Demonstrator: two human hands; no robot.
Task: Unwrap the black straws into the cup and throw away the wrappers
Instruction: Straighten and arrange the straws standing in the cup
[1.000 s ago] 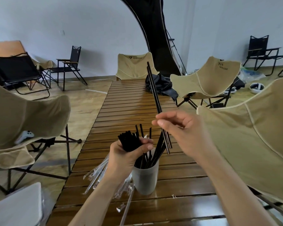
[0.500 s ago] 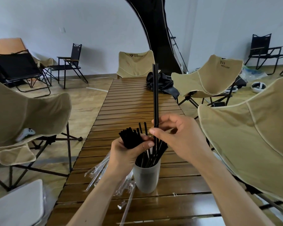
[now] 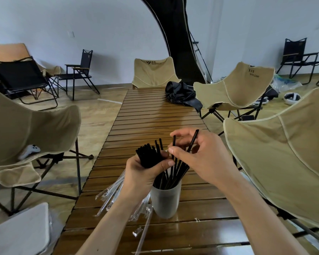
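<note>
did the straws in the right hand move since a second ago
Yes. The right hand has brought its straws down: earlier they stuck up high, tips near the far beige chair; now they sit low, angled into the cup.

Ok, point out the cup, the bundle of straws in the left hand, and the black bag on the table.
cup (image 3: 165, 203), head view, on its frosted front wall.
bundle of straws (image 3: 147, 156), head view, on the black ends above the left hand.
black bag (image 3: 180, 93), head view, on its crumpled top.
</note>
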